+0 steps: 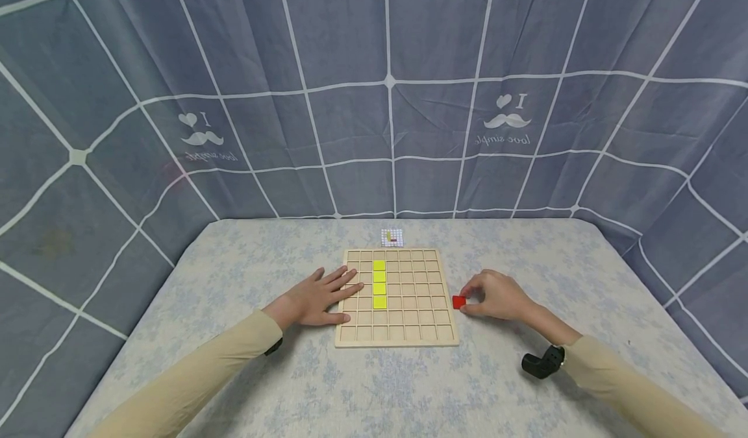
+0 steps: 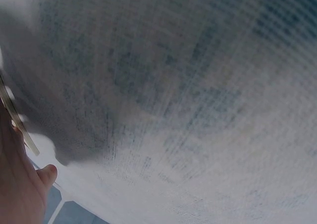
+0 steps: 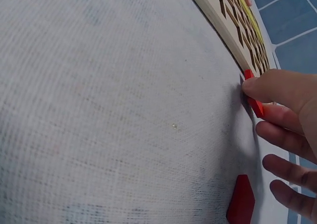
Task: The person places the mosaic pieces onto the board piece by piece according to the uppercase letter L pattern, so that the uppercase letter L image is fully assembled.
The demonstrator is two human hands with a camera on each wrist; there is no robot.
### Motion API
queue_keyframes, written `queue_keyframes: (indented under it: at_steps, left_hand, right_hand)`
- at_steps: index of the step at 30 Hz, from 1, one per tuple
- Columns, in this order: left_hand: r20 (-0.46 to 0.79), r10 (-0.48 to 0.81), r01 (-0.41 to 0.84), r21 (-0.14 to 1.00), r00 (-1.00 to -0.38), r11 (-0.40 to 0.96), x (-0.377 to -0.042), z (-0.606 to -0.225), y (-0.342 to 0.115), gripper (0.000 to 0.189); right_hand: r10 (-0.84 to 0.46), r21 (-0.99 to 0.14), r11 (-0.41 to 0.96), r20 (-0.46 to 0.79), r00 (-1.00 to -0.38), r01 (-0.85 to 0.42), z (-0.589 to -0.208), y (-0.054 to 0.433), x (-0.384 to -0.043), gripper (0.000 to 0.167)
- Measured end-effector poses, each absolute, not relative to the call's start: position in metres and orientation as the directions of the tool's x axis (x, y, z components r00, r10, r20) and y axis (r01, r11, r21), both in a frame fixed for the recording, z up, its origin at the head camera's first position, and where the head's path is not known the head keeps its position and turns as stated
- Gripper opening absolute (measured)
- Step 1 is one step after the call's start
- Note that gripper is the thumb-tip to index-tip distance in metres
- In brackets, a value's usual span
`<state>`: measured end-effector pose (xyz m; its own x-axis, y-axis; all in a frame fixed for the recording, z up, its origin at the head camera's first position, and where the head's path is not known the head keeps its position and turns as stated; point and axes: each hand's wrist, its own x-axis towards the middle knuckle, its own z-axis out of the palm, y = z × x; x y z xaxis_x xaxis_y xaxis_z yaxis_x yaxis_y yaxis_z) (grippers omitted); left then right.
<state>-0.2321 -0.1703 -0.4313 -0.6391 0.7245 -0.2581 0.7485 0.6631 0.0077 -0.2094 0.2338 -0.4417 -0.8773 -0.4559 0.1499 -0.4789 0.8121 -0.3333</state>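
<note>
A wooden grid board (image 1: pixel 415 334) lies on the table with several yellow tiles (image 1: pixel 380 284) in one column of its cells. My left hand (image 1: pixel 320 298) rests on the board's left edge, fingers spread. In the left wrist view only part of that hand (image 2: pixel 22 179) shows, at the lower left. Just off the board's right edge, my right hand (image 1: pixel 497 296) pinches a red tile (image 1: pixel 458 302) between thumb and forefinger. The right wrist view has this red tile (image 3: pixel 255 105) tilted on edge, and a second red tile (image 3: pixel 241 201) below the fingers on the cloth.
Behind the board lies a small card (image 1: pixel 392 237) printed with a coloured grid pattern. A pale blue patterned cloth (image 1: pixel 280 243) covers the table. Grey-blue curtains (image 1: pixel 350 126) with white lines stand at the back and sides.
</note>
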Motion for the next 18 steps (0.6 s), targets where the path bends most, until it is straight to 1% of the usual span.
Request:
queue_keyframes:
  at_steps: [7,18]
  left_hand:
    - [-0.262,0.723,0.749,0.003,-0.639,0.663,-0.233,-0.433,-0.172,0.069]
    - [-0.269,0.72,0.749,-0.005,-0.639,0.663,-0.234,-0.433,-0.171,0.07]
  right_hand:
    - [-0.439,-0.36,0.805,0.173,-0.882,-0.471,-0.437,0.226,-0.216,0.015]
    - [-0.47,-0.372,0.769,0.223,-0.854,-0.52,-0.427,0.192,-0.225,0.016]
